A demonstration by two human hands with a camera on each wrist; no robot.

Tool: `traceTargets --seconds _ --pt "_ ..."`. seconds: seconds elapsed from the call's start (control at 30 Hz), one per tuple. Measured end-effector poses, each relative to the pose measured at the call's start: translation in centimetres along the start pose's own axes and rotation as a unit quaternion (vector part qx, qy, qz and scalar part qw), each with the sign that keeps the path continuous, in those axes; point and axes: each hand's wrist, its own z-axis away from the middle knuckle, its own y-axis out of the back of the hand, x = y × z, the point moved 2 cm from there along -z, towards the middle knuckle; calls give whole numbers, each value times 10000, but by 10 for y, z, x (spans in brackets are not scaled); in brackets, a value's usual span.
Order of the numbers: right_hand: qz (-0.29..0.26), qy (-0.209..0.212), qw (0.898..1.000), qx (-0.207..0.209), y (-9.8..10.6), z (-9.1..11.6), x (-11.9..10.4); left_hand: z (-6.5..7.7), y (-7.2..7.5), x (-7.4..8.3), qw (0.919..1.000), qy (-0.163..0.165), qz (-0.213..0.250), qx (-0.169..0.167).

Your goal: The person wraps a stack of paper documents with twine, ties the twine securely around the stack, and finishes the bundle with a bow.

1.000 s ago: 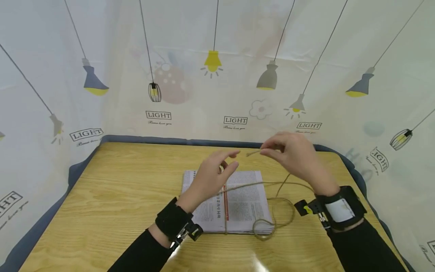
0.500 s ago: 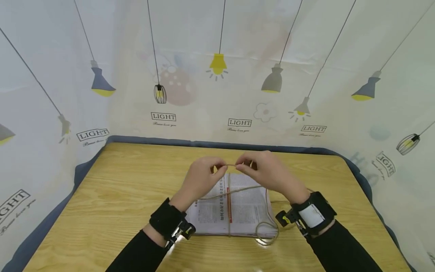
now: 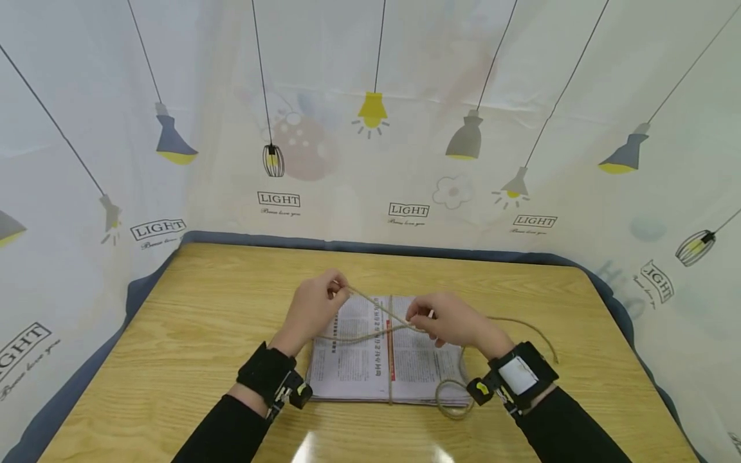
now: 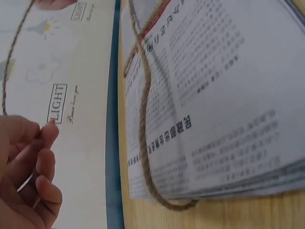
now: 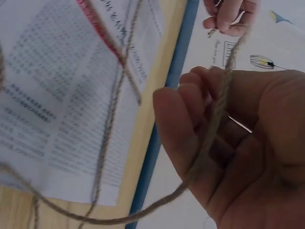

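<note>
A stack of newspapers [image 3: 359, 376] lies on the wooden table, with brown twine [image 3: 376, 304] round it front to back and another strand running across its top. My left hand [image 3: 312, 312] pinches a length of twine above the stack's far left corner. That length slopes down to my right hand [image 3: 454, 321], over the right half of the stack. In the right wrist view, the twine [image 5: 215, 121] runs across my right hand's curled fingers [image 5: 169, 126]; how tightly they hold it is unclear. A loose loop of twine hangs by the stack's near right corner.
A wooden table [image 3: 191, 334] surrounds the stack. To the right, a tail of twine [image 3: 535, 329] curves over the tabletop. Behind stands a pale curtain [image 3: 341, 212] printed with lamps, with a dark blue band along the table's far edge.
Both hands came together at a short piece of twine, then parted. My left hand, free at first, now holds the twine further left; my right hand has come down nearer the stack.
</note>
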Motion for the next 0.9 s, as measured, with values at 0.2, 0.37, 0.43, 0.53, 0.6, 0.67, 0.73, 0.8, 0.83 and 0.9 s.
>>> traceTargets --seconds 0.2,0.37,0.43,0.53,0.6,0.67,0.73,0.8,0.83,0.9 --pt "-117 288 9993 221 3 8 14 -5 22 -16 9975 11 -95 697" --pt "34 395 9939 1027 26 21 9 -4 35 -19 9977 -244 -336 527" --pt "88 291 9919 1236 39 25 4 -3 37 -19 9979 -213 -395 457" --pt "175 198 9898 1397 55 32 -1 -1 42 -23 9972 46 -455 584" --pt "261 200 9881 1501 63 36 -1 1 46 -29 9959 229 -523 707" --pt "328 279 9859 1615 67 39 -2 2 47 -35 9956 302 -584 673" --pt "446 339 9827 1766 70 41 -5 3 44 -39 9964 218 -646 512" --pt "527 382 9799 1887 71 41 -9 4 40 -39 9971 15 -726 246" --pt "568 379 9786 1941 71 40 -12 4 37 -38 9969 -104 -765 112" --pt "607 336 9778 1977 71 39 -17 4 32 -34 9958 -287 -862 -118"
